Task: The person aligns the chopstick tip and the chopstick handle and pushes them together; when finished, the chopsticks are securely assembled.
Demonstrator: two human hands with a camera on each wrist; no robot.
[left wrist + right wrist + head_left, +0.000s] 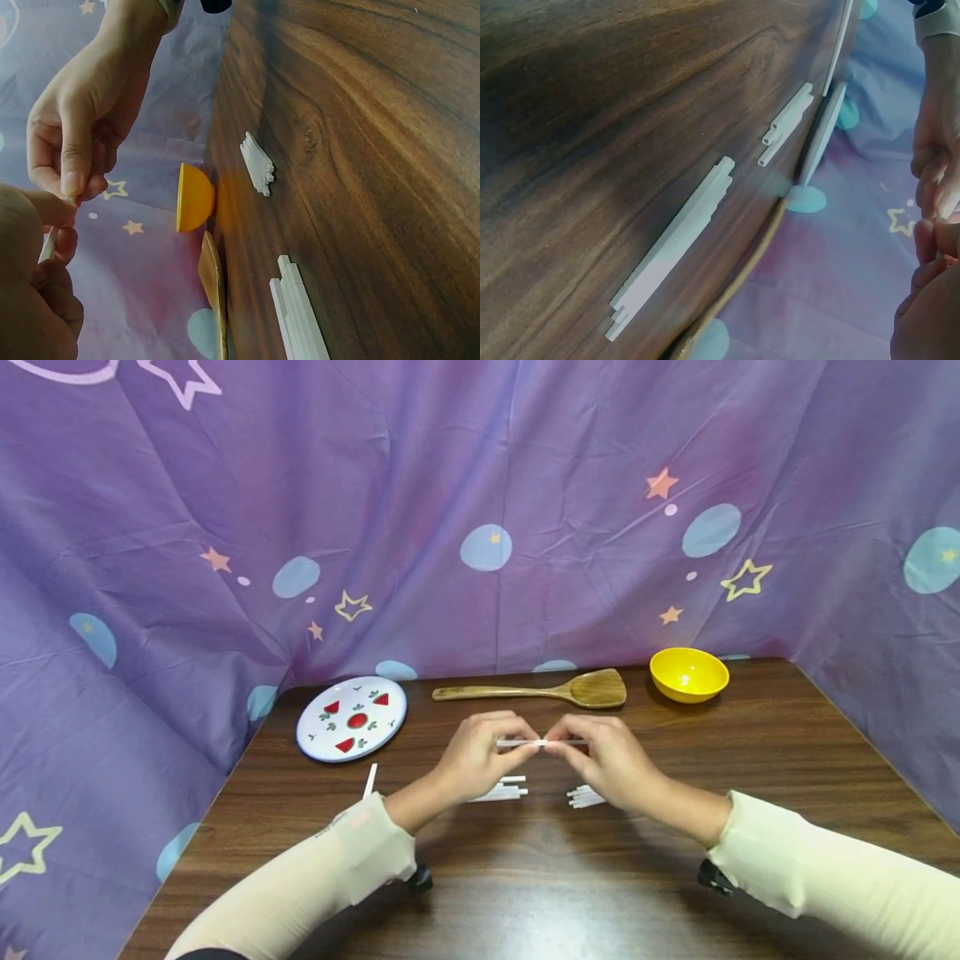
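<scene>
Above the table, my left hand [474, 750] and right hand [617, 758] meet fingertip to fingertip. Both pinch a thin white stick [517, 743] held level between them; fingers hide part of it. In the left wrist view, a bit of the stick [49, 246] shows beneath the left fingers. Below the left hand lies a bundle of white sticks [501, 792], partly covered by that hand. A second bundle of white sticks [585, 797] lies under the right hand. The right wrist view shows this bundle [673, 244] whole; some stick ends look square and hollow.
A single white stick [371, 778] lies by the left forearm. Farther back are a white plate [321, 737] with watermelon prints, a wooden spatula [596, 690] and a yellow bowl [688, 692]. A purple curtain [420, 527] hangs behind the brown table [517, 877].
</scene>
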